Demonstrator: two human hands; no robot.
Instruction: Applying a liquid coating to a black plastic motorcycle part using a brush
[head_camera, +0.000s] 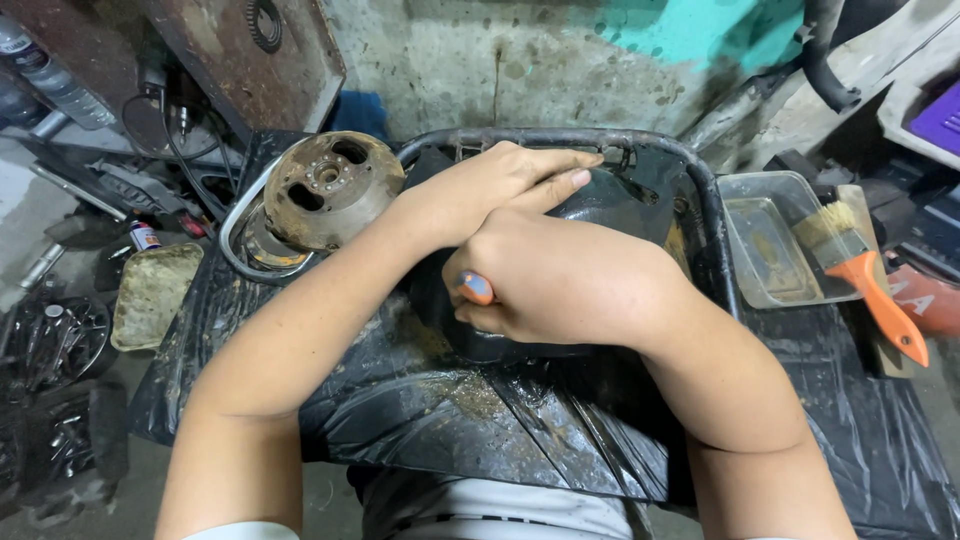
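My left hand (490, 185) lies flat, fingers together and pointing right, pressing on a dark shiny rounded part (625, 205) that rests on a surface covered with black plastic sheet (450, 410). My right hand (565, 280) sits just below it, fist closed around a tool whose orange and blue handle end (475, 288) sticks out to the left. The tool's working end is hidden under my hands. A rusty round rotor (330, 190) leans just left of my left wrist.
A metal tray (770, 245) stands at the right with an orange-handled paintbrush (865, 280) lying across it. A dirty flat tray (150, 295) and several tools and metal parts (60, 340) lie on the floor at left. A curved metal bar (560, 137) rims the far edge.
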